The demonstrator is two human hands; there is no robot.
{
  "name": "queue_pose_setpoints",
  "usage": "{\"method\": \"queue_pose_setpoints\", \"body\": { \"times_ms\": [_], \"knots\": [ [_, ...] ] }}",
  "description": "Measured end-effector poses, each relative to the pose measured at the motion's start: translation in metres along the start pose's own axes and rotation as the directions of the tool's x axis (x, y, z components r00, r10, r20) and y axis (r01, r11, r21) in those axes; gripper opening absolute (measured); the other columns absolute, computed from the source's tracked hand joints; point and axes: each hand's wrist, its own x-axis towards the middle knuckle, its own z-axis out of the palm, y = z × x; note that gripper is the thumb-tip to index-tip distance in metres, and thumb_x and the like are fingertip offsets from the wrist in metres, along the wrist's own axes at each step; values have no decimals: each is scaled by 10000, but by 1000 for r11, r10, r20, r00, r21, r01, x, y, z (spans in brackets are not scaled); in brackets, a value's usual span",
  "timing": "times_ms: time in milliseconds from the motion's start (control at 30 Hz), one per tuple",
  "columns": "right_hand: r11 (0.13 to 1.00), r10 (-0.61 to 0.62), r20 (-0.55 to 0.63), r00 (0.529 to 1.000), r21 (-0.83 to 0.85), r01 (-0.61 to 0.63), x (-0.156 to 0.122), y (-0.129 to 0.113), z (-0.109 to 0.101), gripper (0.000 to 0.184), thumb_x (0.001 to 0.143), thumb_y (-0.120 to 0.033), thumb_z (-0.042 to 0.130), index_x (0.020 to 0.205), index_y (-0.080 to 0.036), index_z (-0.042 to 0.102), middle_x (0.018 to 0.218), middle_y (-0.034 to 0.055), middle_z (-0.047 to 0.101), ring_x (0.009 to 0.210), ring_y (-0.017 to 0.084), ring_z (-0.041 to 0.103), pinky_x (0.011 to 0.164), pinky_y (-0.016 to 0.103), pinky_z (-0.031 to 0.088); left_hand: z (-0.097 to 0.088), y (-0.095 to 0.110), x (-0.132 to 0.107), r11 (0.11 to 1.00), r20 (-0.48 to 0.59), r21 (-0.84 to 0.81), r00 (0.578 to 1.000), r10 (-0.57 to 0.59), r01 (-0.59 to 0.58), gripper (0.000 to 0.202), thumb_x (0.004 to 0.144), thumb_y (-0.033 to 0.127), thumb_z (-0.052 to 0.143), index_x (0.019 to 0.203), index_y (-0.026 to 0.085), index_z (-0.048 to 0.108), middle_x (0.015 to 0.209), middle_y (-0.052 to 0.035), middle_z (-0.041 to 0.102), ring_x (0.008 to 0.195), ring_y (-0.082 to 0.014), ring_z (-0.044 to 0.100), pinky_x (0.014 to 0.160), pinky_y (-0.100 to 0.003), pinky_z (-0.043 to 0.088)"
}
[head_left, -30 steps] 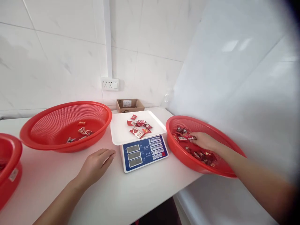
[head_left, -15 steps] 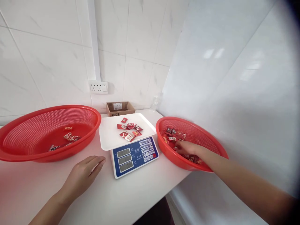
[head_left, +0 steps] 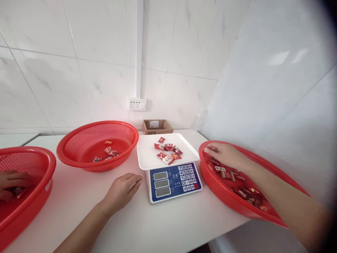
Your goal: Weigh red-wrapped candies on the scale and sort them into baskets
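My right hand [head_left: 223, 154] is over the far left side of the right red basket [head_left: 218, 191], above wrapped candies [head_left: 228, 174]. Its fingers are pinched together; what they hold, if anything, is too small to tell. On the white table, just left of the scale [head_left: 175, 184], rests my left hand [head_left: 121, 192], fingers curled together with nothing visible in them. Several red and white candy packets [head_left: 168, 151] lie on the scale's white pan [head_left: 147, 154]. The digits on its displays are too faint to read.
A second red basket [head_left: 97, 163] with a few packets stands left of the scale. At the far left, another person's hand [head_left: 14, 181] reaches into a third red basket [head_left: 48, 165]. Behind the pan sits a cardboard box [head_left: 158, 127], near a wall socket [head_left: 138, 104].
The view has swung left, bringing the third basket and the other person's hand into sight. My right hand has lifted from among the candies toward the basket's rim. My left hand stays beside the scale.
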Motion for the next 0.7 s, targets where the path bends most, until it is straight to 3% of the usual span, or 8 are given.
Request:
{"method": "queue_pose_setpoints", "body": {
  "times_ms": [133, 233, 400, 500, 600, 700],
  "knots": [
    [986, -161, 95, 982, 65, 155, 22, -59, 24, 264, 840, -386, 434, 845, -223, 641, 879, 41, 675, 792, 192, 613, 673, 277, 457, -2, 1, -1, 1000, -17, -8, 1000, 2, -2, 245, 900, 270, 368, 899, 218, 607, 808, -27, 666, 714, -144, 616, 616, -228, 469],
    [972, -232, 100, 968, 69, 225, 36, -84, 45, 254, 801, -311, 506, 981, -199, 645, 1038, 78, 633, 932, 209, 585, 785, 300, 446, -3, 2, -1, 1000, -29, -17, 1000, 6, -7, 248, 901, 261, 365, 897, 215, 608, 791, -29, 661, 703, -141, 609, 615, -230, 468],
    [963, -255, 29, 966, 102, 251, 60, -102, 60, 411, 823, -235, 472, 1224, -154, 516, 1272, 99, 510, 1173, 208, 444, 982, 317, 334, -3, 1, -1, 1000, -15, -28, 1000, 3, -3, 240, 899, 248, 368, 910, 211, 605, 796, -31, 658, 704, -142, 602, 616, -235, 462],
    [976, -199, 79, 977, 110, 190, 82, -108, 68, 423, 866, -240, 401, 1261, -108, 473, 1322, 111, 467, 1200, 204, 420, 1008, 309, 297, -2, 1, -1, 999, -5, -36, 1000, 6, -7, 228, 896, 236, 375, 913, 215, 601, 795, -26, 655, 704, -141, 598, 619, -237, 457],
    [978, -191, 146, 971, 110, 176, 102, -111, 80, 384, 890, -238, 350, 1206, -109, 526, 1301, 116, 496, 1197, 209, 429, 999, 313, 296, -3, 1, -2, 999, 0, -35, 1000, 0, 0, 223, 895, 231, 374, 904, 218, 597, 785, -19, 651, 698, -141, 595, 607, -236, 452],
    [976, -209, 229, 951, 116, 186, 114, -110, 87, 334, 896, -270, 348, 987, -170, 653, 1129, 85, 631, 1075, 216, 535, 927, 318, 364, -4, 2, -3, 1000, -8, -24, 1000, -4, 4, 219, 891, 226, 378, 894, 220, 597, 776, -19, 650, 687, -142, 596, 588, -231, 448]
  ]
}}
